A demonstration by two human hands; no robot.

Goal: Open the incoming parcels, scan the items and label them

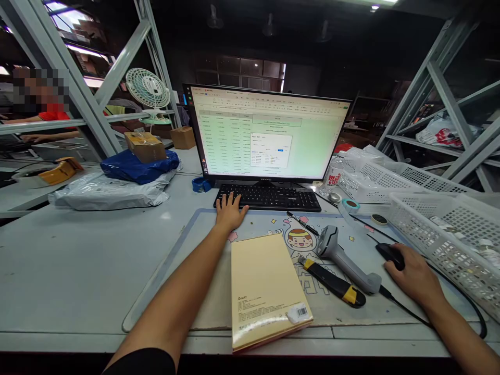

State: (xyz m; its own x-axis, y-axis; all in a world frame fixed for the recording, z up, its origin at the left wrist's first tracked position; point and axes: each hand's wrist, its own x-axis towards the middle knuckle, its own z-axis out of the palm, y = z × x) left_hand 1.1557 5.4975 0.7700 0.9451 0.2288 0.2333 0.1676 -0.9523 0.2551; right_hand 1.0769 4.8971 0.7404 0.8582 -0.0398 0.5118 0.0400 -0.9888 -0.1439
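Observation:
My left hand (pixel 230 212) lies with fingers spread over the left end of a black keyboard (pixel 273 197). My right hand (pixel 416 273) is wrapped over a black computer mouse (pixel 390 255) on the desk mat. Between my arms a cream-yellow box (pixel 263 281) with small print and a barcode label lies flat near the desk's front edge. To its right are a black and yellow utility knife (pixel 332 281) and a grey barcode scanner (pixel 347 263) with a cable. Behind the keyboard a monitor (pixel 230 140) shows a spreadsheet with a small dialog window.
White plastic baskets (pixel 441 213) holding bottles line the right side. A black pen (pixel 302 223) and tape rolls (pixel 350 204) lie on the mat (pixel 183 260). Wrapped parcels (pixel 117 190), a cardboard box (pixel 145 147) and a fan (pixel 147 88) stand at left. Beyond the rack is another person.

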